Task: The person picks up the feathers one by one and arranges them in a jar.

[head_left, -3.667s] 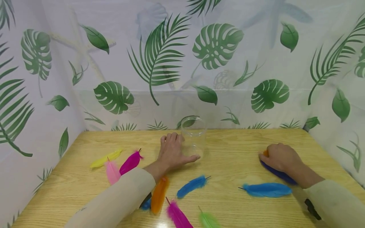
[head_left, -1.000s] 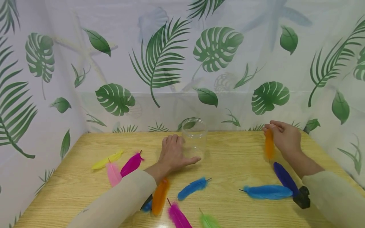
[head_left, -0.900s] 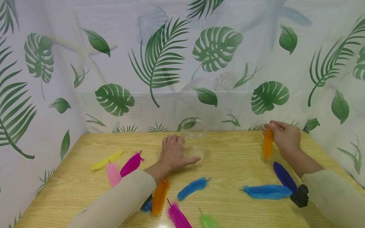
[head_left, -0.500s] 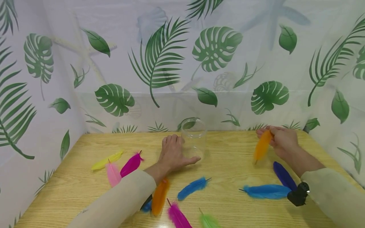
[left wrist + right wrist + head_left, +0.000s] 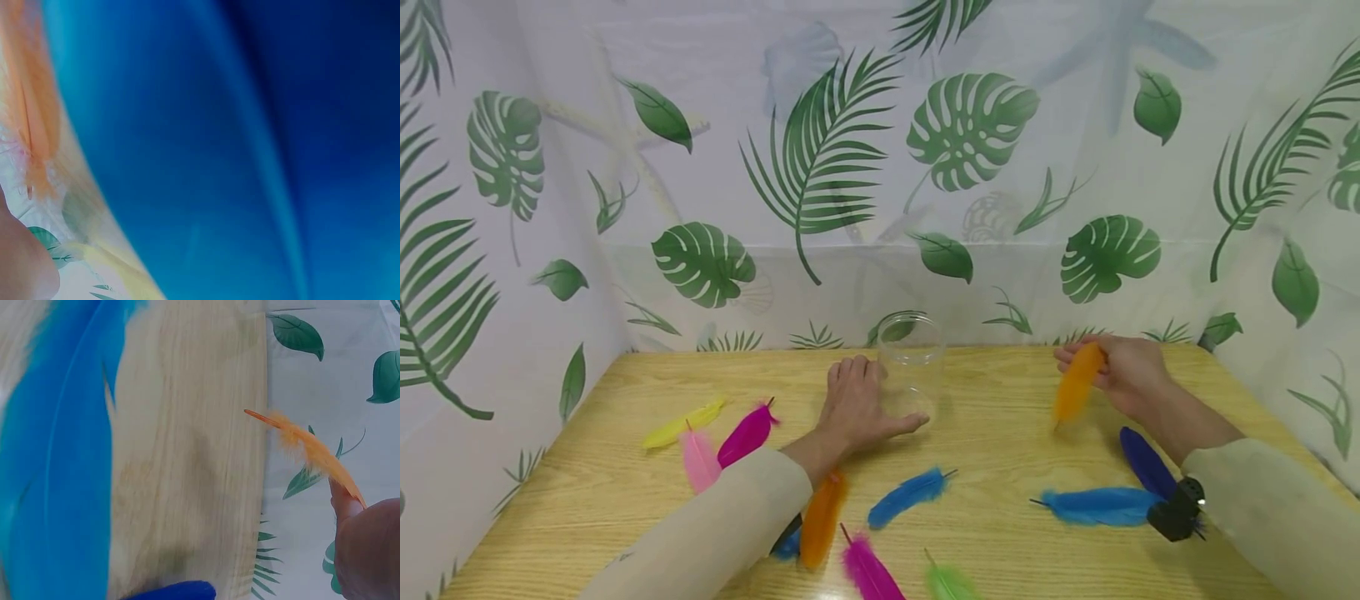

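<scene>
In the head view a clear plastic jar (image 5: 912,375) stands upright towards the back of the table. My left hand (image 5: 853,408) holds it low at its left side, thumb across the front. At the right my right hand (image 5: 1123,371) pinches one end of an orange feather (image 5: 1077,385), whose quill points down towards the table. The right wrist view shows this orange feather (image 5: 319,455) between thumb and fingers. Under the right forearm lie a dark blue feather (image 5: 1146,461) and a bright blue feather (image 5: 1097,506). A blue feather (image 5: 175,156) fills most of the left wrist view.
Left of the jar lie yellow (image 5: 685,423), pink (image 5: 700,462) and magenta feathers (image 5: 747,435). Nearer the front are another orange feather (image 5: 822,521), a blue feather (image 5: 910,497), a magenta feather (image 5: 872,569) and a green feather (image 5: 951,581). A leaf-printed curtain (image 5: 850,167) encloses the table (image 5: 1000,467).
My right hand has picked the orange feather up off the dark blue one and carried it left, towards the jar. The left hand and the jar have stayed in place.
</scene>
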### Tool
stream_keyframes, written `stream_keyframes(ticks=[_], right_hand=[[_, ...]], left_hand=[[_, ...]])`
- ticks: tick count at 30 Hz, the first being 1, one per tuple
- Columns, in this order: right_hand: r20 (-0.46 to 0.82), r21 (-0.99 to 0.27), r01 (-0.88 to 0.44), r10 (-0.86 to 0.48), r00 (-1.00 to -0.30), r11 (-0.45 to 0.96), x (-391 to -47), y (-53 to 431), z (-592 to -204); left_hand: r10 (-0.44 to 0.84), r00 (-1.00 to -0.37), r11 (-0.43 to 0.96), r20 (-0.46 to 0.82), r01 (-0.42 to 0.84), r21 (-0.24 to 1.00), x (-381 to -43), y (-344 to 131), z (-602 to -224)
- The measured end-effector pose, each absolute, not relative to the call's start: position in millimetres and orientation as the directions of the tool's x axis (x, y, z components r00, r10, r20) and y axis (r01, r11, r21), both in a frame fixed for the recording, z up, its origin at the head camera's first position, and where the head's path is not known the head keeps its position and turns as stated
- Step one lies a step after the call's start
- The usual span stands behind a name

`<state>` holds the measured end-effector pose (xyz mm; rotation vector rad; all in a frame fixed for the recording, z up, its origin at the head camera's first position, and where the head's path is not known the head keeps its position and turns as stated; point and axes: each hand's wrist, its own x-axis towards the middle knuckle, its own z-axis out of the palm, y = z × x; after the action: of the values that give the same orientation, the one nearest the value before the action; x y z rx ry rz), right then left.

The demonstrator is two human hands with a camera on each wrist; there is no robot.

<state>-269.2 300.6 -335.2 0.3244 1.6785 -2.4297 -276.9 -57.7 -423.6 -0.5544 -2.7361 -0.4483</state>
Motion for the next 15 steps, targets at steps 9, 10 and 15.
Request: stream_keyframes(ticks=[9,10,15], right_hand=[[-0.266,-0.868,0.288,-0.111,-0.958,-0.405,-271,282,-318],[-0.259,-0.862,0.283,-0.116,-0.959,-0.420,-271,278,-316],[-0.245,-0.849,0.267,-0.108,-0.963,-0.455,-270,265,-307]], left_hand=[[0.317,-0.880,0.884,0.353,0.410,0.227,-275,-57,-422],[0.317,-0.881,0.884,0.351,0.409,0.227,-275,-57,-422],[0.322,-0.882,0.881,0.345,0.412,0.234,-274,-57,-421]])
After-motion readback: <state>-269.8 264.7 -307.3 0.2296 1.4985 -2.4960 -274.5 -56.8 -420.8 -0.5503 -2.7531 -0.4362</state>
